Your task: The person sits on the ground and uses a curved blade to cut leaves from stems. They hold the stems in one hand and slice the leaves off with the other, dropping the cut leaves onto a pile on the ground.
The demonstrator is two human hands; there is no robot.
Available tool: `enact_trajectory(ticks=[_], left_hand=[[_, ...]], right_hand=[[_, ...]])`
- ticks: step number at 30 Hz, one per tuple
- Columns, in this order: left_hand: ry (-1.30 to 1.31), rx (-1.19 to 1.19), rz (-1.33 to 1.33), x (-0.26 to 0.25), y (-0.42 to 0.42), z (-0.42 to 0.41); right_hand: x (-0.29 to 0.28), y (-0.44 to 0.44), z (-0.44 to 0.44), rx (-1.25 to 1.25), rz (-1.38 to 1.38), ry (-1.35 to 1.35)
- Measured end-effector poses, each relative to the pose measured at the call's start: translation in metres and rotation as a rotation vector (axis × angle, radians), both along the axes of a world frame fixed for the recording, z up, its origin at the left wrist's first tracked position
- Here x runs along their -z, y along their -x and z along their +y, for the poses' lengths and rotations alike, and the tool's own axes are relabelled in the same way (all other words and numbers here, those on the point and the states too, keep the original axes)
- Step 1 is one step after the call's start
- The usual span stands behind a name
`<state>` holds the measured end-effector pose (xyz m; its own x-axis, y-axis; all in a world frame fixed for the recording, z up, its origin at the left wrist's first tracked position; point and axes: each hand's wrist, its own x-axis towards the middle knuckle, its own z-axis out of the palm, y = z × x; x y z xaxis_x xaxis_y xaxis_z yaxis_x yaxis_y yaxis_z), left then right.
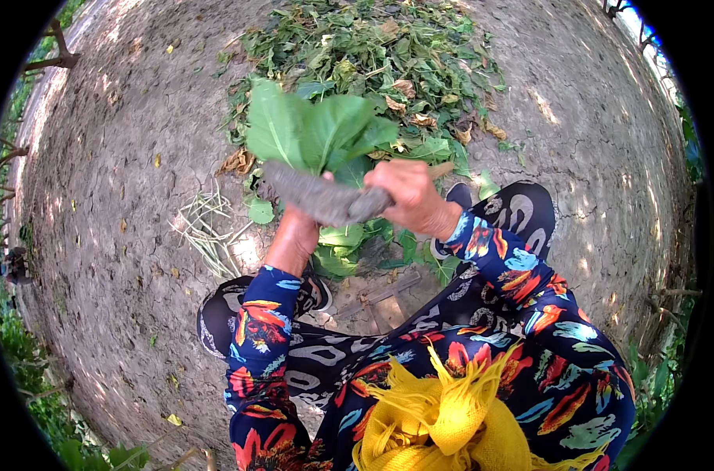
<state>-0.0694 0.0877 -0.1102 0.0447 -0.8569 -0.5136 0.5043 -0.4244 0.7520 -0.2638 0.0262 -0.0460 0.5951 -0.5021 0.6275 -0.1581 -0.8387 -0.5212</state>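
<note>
My right hand (405, 189) grips a tool with a broad, curved, dull grey blade (316, 191). A bit of its wooden handle (442, 169) sticks out beyond my fist. The blade crosses in front of my left hand (303, 225) and hides most of its fingers. Fresh broad green leaves (324, 126) fan out above that hand, bunched in its grip and slightly blurred. Whether the blade touches them cannot be made out. More green leaves (339, 250) lie on the ground below my hands, between my feet.
Ahead spreads a large heap of cut green leaves (363, 53) with some dry brown ones. Left of my hands lies a loose pile of pale thin stalks (210, 226). A flat wooden piece (386, 294) rests on the cracked earth (133, 247) before me. Branches (57, 56) rise at the left edge.
</note>
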Motion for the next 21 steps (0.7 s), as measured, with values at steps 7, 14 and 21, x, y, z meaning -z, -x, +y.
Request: enact_trajectory(ticks=[7,14,21], left_hand=[[-0.111,0.23,-0.179,-0.045,0.0,-0.003],[-0.034,-0.059,-0.186,-0.044,-0.031,-0.008],[0.021,-0.282,-0.148,-0.031,-0.037,-0.008]], right_hand=[[0.008,0.027,-0.028,0.325,0.291,0.058],[0.015,0.051,-0.048,0.619,0.058,-0.255],[0.021,0.041,-0.04,0.491,0.111,-0.176]])
